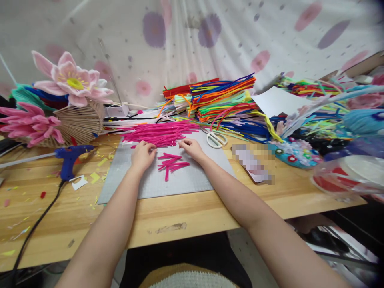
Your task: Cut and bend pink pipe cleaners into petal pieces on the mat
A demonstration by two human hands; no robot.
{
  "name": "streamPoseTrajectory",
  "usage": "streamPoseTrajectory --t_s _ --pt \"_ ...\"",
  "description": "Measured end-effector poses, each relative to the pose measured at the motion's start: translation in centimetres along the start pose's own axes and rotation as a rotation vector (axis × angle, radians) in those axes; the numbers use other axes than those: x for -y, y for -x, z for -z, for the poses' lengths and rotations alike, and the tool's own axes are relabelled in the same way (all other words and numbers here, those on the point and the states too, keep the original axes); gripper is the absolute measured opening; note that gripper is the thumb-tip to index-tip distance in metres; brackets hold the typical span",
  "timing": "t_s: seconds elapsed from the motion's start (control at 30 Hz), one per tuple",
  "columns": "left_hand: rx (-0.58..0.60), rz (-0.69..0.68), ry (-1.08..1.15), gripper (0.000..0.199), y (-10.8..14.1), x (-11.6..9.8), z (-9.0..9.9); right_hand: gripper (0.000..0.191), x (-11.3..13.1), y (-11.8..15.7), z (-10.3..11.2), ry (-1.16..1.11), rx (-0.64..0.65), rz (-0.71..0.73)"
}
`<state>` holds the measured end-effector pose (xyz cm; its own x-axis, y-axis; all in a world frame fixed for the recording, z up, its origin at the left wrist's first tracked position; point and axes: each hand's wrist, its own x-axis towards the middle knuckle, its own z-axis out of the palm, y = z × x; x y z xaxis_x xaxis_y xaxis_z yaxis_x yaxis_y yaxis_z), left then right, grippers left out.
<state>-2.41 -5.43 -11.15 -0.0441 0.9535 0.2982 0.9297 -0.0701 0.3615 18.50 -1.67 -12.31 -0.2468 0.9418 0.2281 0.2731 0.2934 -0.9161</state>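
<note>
A wide pile of magenta pipe cleaners (159, 133) lies along the back of the grey cutting mat (120, 180). In front of it is a small heap of shorter magenta pieces (170, 165). My left hand (144, 155) is at the left of the small heap, by the pile's front edge, its thumb and fingertips curled together. To the right of the heap, my right hand (191, 149) has thumb and forefinger pinched near the pile. Anything between the fingertips of either hand is too small to make out.
White-handled scissors (216, 140) lie at the mat's back right, a phone (250, 162) beyond them. At left are a blue glue gun (69, 158) and fuzzy flowers (73, 82). Colored pipe cleaner bundles (222, 98) line the back; a plastic-wrapped container (348, 174) stands right.
</note>
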Motion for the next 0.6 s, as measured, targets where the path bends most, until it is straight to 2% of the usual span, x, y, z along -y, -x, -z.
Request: streamPoseTrajectory --t_s 0.1,0.23,0.37,0.47,0.6 --pt "-0.042 -0.041 -0.075 0.029 -0.27 -0.03 -0.70 0.026 -0.37 0.06 -0.34 0.022 -0.047 0.000" --pt "-0.073 0.050 -0.095 0.034 -0.37 -0.15 -0.78 0.024 -0.65 0.14 -0.67 0.110 -0.049 0.012" --pt "-0.082 0.090 -0.135 0.023 -0.39 -0.18 -0.74 0.021 -0.69 0.16 -0.86 0.170 -0.070 0.023" --pt "-0.092 0.040 -0.160 0.016 -0.42 -0.14 -0.97 0.017 -0.64 0.23 -1.01 0.247 -0.075 0.044" --pt "-0.167 -0.050 -0.169 0.018 -0.45 -0.18 -1.03 0.016 -0.35 0.50 -1.03 0.370 -0.099 0.089"
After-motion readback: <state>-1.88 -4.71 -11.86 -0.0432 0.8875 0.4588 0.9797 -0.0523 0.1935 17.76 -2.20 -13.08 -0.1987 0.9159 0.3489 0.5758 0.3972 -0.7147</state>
